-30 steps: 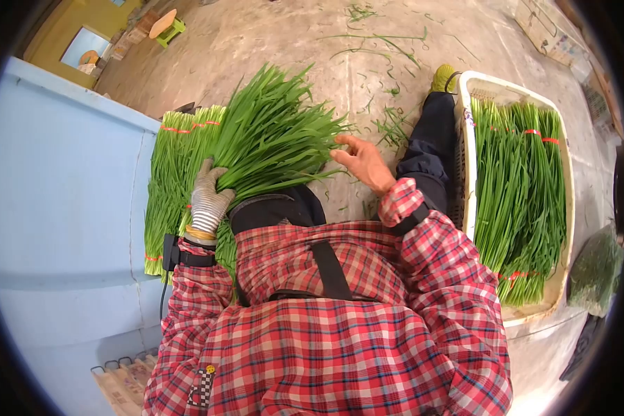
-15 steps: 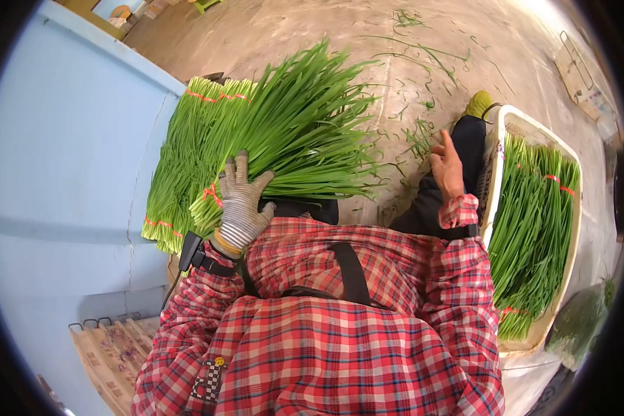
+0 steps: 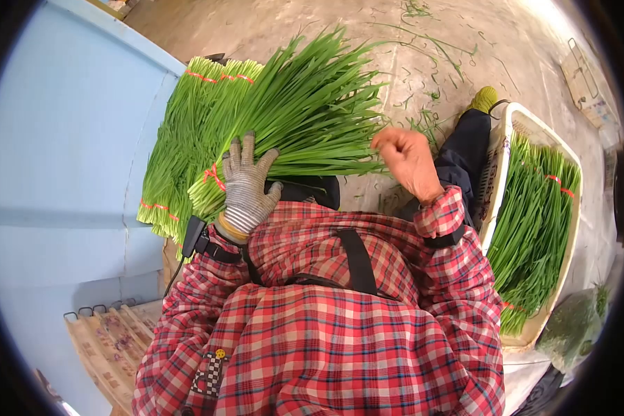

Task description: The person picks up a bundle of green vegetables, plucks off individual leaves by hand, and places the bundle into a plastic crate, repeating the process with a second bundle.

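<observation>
Across the lap, the bundle (image 3: 312,118) lies pinned under the left hand (image 3: 246,187), fingers spread flat; the right hand (image 3: 405,159) is curled closed beside the leaf tips. Pressed rather than gripped, the bundle may slide or splay.

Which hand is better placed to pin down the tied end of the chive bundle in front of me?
Left. Your gloved left hand lies flat, fingers spread, on the chive bundle, right beside its red band. The bare right hand is out by the leaf tips, well away from the band.
</observation>
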`<state>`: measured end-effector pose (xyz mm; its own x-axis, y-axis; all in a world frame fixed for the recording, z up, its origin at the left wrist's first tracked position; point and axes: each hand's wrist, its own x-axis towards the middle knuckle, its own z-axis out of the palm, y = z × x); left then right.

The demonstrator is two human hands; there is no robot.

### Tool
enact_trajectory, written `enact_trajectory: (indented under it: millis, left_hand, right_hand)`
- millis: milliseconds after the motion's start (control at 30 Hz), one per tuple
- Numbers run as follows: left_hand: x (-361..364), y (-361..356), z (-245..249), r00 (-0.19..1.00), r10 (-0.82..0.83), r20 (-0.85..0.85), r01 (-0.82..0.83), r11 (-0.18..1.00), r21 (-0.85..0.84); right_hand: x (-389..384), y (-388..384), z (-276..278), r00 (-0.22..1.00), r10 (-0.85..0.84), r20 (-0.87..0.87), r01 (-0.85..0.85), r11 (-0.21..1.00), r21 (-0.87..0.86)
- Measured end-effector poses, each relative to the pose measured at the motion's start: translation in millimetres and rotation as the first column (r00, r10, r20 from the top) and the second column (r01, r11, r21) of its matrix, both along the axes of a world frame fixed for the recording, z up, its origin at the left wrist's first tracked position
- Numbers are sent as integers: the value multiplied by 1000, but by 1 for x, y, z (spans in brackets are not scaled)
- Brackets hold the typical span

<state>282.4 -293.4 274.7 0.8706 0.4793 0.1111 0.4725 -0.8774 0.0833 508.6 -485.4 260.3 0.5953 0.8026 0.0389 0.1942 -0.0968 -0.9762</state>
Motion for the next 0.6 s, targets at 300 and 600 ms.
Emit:
enact_trajectory:
  millis: [300, 600]
  left_hand:
    - [3, -2, -1, 999, -9, 31, 8, 1000, 21]
    - [3, -3, -5, 999, 11, 50, -12, 1000, 12]
  right_hand:
    - [-77, 26, -66, 820, 313, 480, -114, 910, -399]
    - [-71, 31, -85, 953, 173, 250, -145, 981, -129]
